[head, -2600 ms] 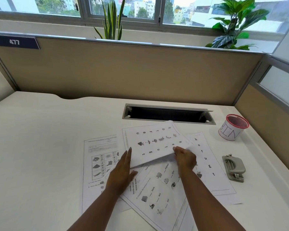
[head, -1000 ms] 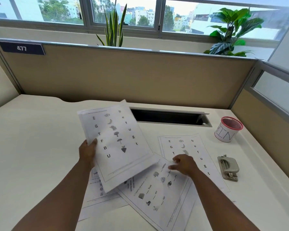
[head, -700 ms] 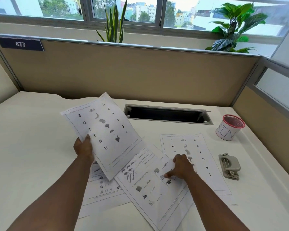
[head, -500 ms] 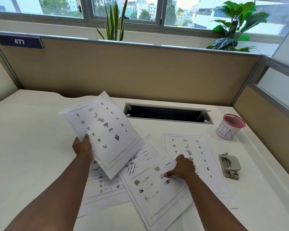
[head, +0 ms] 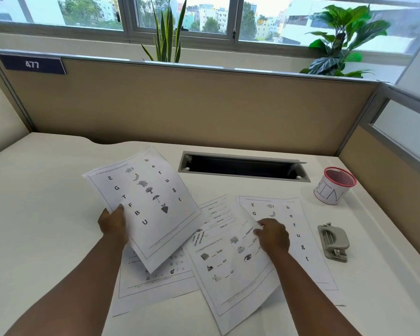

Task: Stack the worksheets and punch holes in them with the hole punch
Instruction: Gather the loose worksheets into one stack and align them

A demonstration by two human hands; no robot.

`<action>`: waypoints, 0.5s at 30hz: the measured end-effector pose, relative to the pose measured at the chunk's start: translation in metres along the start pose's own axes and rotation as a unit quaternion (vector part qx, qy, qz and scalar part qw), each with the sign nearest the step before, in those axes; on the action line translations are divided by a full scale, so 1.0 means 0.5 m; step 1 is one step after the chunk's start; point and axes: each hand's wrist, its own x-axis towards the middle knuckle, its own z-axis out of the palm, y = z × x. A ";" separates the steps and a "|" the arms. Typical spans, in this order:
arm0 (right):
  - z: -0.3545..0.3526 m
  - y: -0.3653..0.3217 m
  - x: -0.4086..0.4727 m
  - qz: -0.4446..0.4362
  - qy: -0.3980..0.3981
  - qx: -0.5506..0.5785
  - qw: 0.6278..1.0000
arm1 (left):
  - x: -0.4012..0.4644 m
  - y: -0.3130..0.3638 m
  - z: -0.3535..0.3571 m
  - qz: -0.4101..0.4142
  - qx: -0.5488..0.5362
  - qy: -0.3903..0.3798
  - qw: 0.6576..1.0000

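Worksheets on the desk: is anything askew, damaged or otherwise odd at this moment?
Nothing damaged or spilled. The worksheets are not yet stacked: the left hand holds a letter-matching sheet tilted above the desk, the right hand lifts the edge of a skewed picture-word sheet, others lie fanned beneath. The hole punch sits untouched to the right.

White printed letter-matching worksheet [head: 146, 204], tilted, raised off the desk, pinched at its left edge by the left hand [head: 113, 223]. White picture-and-word worksheet [head: 230, 258] under the right hand [head: 273, 235], its right edge lifted by the fingers. A second letter-matching worksheet [head: 298, 238] lies flat just right of that hand; a fourth sheet [head: 155, 280] lies below the raised one. Grey metal hole punch [head: 334, 242] sits further right, apart from the sheets.
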 end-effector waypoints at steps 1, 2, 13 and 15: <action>-0.013 -0.003 0.006 -0.002 0.024 0.016 1.000 | 0.004 -0.004 -0.002 0.003 0.011 -0.008 1.000; -0.028 -0.007 0.013 -0.004 0.046 0.035 0.998 | 0.003 -0.005 -0.005 0.002 0.021 -0.015 1.000; -0.160 -0.038 0.050 -0.102 0.291 0.178 0.934 | -0.054 -0.071 0.022 -0.043 0.142 -0.156 0.977; -0.167 -0.043 0.050 -0.115 0.315 0.209 0.919 | -0.067 -0.081 0.037 -0.046 0.156 -0.170 0.972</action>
